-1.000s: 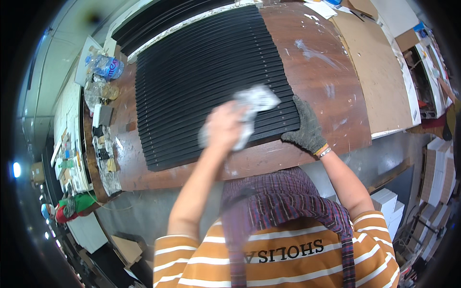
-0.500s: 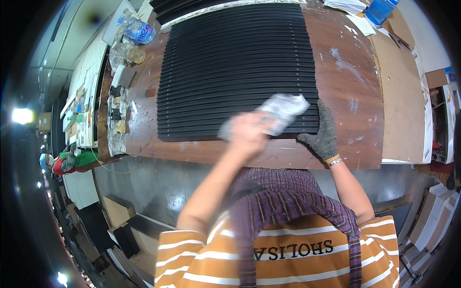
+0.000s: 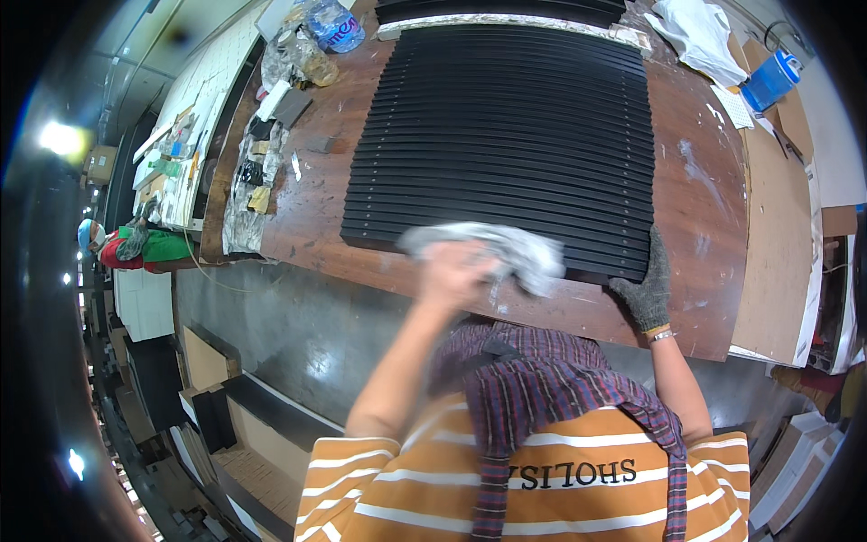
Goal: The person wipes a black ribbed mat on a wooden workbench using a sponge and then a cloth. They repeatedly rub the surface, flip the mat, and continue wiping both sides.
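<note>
A black panel of narrow parallel slats (image 3: 506, 126) lies flat on a brown wooden table (image 3: 695, 298). My bare left hand (image 3: 456, 271) is closed on a crumpled white cloth (image 3: 533, 257), which lies over the panel's near edge. Motion blurs both the cloth and that hand. A dark grey knitted glove covers my right hand (image 3: 648, 285), which grips the panel's near right corner, thumb along the front edge and fingers along the side.
Plastic bottles (image 3: 334, 25) and small scraps (image 3: 260, 199) line the table's left side. Behind the panel lies a white-edged strip (image 3: 506, 23) with more black slats. A blue bottle (image 3: 769, 81) stands far right. At far left is another person (image 3: 135, 244).
The cloth in my left hand has moved from over the slats toward the panel's near edge. My right hand stays at the same corner. The whole view has shifted.
</note>
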Demonstrator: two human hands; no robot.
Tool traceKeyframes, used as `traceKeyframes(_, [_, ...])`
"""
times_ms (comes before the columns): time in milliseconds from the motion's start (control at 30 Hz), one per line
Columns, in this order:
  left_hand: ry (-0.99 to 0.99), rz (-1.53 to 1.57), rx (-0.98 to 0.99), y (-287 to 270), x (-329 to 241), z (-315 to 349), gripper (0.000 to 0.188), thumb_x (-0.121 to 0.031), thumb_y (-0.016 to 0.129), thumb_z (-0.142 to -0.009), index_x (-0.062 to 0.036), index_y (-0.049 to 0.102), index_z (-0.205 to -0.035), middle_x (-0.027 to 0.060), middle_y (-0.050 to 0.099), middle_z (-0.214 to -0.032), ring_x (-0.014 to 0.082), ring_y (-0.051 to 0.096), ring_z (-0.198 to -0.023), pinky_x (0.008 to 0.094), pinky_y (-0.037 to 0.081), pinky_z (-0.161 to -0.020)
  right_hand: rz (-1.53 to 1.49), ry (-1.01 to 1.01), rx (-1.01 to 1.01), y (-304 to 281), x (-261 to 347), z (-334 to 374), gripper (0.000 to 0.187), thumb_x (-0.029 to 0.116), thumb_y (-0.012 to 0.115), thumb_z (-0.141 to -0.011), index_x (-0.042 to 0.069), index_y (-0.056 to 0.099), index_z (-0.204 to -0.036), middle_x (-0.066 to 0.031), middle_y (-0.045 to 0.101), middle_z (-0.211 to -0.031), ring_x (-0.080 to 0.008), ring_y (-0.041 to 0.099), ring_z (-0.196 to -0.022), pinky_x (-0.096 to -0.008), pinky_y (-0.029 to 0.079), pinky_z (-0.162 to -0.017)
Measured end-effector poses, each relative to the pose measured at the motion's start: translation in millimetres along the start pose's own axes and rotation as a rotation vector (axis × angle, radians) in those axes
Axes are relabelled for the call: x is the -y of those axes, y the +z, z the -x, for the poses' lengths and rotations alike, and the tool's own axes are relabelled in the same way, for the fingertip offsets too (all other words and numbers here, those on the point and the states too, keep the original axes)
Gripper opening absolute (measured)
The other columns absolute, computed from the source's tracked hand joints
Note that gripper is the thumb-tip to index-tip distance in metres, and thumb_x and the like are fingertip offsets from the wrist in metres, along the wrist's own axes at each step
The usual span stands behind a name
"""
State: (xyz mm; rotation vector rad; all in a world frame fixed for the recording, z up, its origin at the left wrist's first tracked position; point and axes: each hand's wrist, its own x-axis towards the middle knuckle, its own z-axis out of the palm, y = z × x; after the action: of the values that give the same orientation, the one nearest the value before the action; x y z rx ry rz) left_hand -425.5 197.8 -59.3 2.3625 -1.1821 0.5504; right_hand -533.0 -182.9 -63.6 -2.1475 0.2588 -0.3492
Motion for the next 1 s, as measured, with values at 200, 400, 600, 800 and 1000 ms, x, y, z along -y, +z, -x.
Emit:
traceKeyframes(200, [-0.807,-0.569,-0.254,-132.1,130.4,84.0,0.028,0.000,0.061,-0.087,-0.0032,0.064,-0.115,0.0188,0.058,-0.112,0.0369,0.057,-0.107,0.0469,0.046,-0.096,0.080,-0.018,-0.009,4.5,2.2,0.1,0.122,0.031,0.097,-0.055,0.002,0.034,-0.155,-0.0187,0.047,-0.151,-0.0334,0.047,-0.138,-0.0440,0.038,-0.118])
traceKeyframes(400, [-0.825,0.208,-0.124,5.6,-44.4,11.5,0.042,0.002,0.068,-0.075,-0.0019,0.061,-0.116,0.0141,0.055,-0.113,0.0331,0.054,-0.114,0.0451,0.042,-0.103,0.036,0.006,0.012,3.4,1.7,-0.6,0.123,0.037,0.097,-0.056,0.002,0.033,-0.155,-0.0180,0.043,-0.155,-0.0324,0.045,-0.141,-0.0434,0.036,-0.119])
traceKeyframes(600, [-0.553,1.158,-0.096,-2.9,-91.8,-82.7,0.037,0.006,0.076,-0.073,-0.0046,0.070,-0.109,0.0114,0.064,-0.106,0.0253,0.066,-0.107,0.0333,0.052,-0.095,0.027,-0.003,0.081,-7.4,3.5,2.6,0.109,0.043,0.088,-0.072,0.002,0.032,-0.156,-0.0196,0.041,-0.156,-0.0318,0.041,-0.143,-0.0434,0.034,-0.119])
traceKeyframes(800, [-0.047,0.687,0.082,34.8,-132.6,-119.5,0.039,0.001,0.067,-0.078,-0.0177,0.074,-0.112,0.0099,0.067,-0.116,0.0297,0.068,-0.101,0.0402,0.057,-0.086,0.073,-0.010,0.121,-22.8,-17.6,-0.1,0.079,0.035,0.068,-0.092,0.002,0.034,-0.155,-0.0211,0.040,-0.157,-0.0344,0.040,-0.144,-0.0446,0.029,-0.121])
traceKeyframes(1000, [-0.021,0.315,0.438,22.4,-58.3,-22.2,0.048,0.002,0.068,-0.065,-0.0214,0.076,-0.106,0.0089,0.066,-0.118,0.0335,0.062,-0.109,0.0465,0.052,-0.090,0.195,-0.112,0.085,-14.8,-25.0,-1.2,0.066,0.022,0.061,-0.094,0.002,0.038,-0.153,-0.0205,0.042,-0.156,-0.0373,0.041,-0.142,-0.0454,0.028,-0.121])
